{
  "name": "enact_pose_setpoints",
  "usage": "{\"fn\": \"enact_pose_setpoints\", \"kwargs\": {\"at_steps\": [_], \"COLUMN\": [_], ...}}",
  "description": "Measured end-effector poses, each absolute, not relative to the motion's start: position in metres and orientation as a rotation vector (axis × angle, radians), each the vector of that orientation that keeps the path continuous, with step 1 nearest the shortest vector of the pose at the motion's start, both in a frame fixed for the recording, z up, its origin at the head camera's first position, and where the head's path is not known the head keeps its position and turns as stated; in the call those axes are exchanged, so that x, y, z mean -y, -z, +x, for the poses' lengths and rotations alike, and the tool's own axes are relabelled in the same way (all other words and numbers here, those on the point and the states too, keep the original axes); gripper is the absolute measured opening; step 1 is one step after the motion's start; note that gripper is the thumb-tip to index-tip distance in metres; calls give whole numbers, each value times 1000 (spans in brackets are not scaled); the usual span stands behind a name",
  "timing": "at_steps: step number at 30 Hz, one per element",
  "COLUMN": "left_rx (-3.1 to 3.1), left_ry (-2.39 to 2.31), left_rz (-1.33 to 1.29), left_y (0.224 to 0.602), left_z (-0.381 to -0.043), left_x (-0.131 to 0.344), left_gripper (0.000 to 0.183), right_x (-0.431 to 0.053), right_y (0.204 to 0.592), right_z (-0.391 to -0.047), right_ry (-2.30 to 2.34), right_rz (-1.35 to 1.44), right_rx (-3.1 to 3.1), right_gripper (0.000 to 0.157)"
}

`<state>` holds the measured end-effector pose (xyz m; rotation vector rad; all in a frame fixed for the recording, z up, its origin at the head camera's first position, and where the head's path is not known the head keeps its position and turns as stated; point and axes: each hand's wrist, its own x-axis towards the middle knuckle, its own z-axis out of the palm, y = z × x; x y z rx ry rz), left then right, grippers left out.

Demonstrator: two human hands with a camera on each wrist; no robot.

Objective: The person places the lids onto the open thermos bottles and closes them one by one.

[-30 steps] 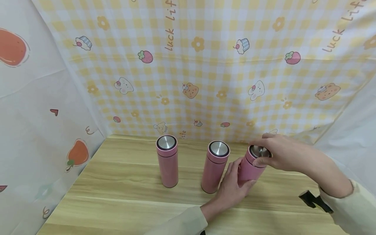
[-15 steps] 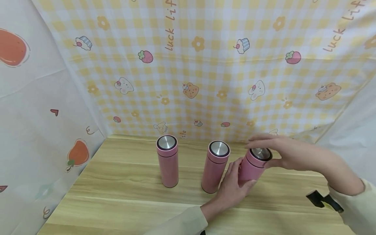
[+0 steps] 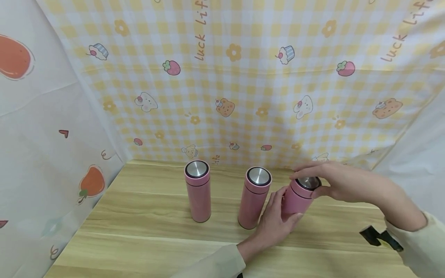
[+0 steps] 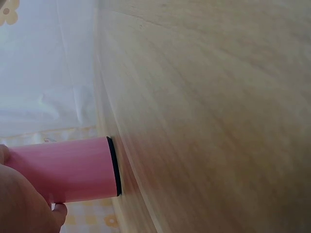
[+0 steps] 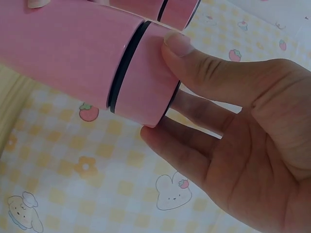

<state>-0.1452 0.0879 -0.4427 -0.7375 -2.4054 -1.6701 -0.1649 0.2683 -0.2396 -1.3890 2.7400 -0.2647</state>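
Note:
My left hand (image 3: 278, 224) grips the body of the rightmost pink thermos (image 3: 294, 204), which stands on the wooden table. In the left wrist view the lower part of that thermos (image 4: 73, 170) and its black base ring show, with the base on the table. From the right, my right hand (image 3: 337, 181) holds the same thermos's lid (image 3: 308, 183). In the right wrist view the thumb presses one side of the pink lid (image 5: 143, 77) and the fingers reach its far side; a dark ring separates lid and body. To the left stand a middle thermos (image 3: 253, 200) and a left thermos (image 3: 199, 197), both upright.
Behind the bottles hangs a yellow checked cloth (image 3: 250, 85). White printed cloth (image 3: 45, 116) closes off the left side, and plain white cloth (image 3: 417, 162) the right. The wooden table (image 3: 146, 220) extends in front and to the left.
My right hand has turned round the lid, its thumb passing from the front to the right side. The left hand and all three thermoses have stayed in place.

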Motion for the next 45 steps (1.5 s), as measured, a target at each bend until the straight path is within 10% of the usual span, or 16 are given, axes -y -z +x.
{"fn": "enact_pose_setpoints", "kwargs": {"at_steps": [45], "left_rx": [2406], "left_ry": [1658], "left_rz": [-723], "left_y": [442], "left_z": [-146], "left_x": [-89], "left_gripper": [69], "right_x": [-247], "right_y": [244], "right_z": [-159], "right_ry": [130], "right_rz": [-1119], "right_rx": [-2950], "right_gripper": [47]}}
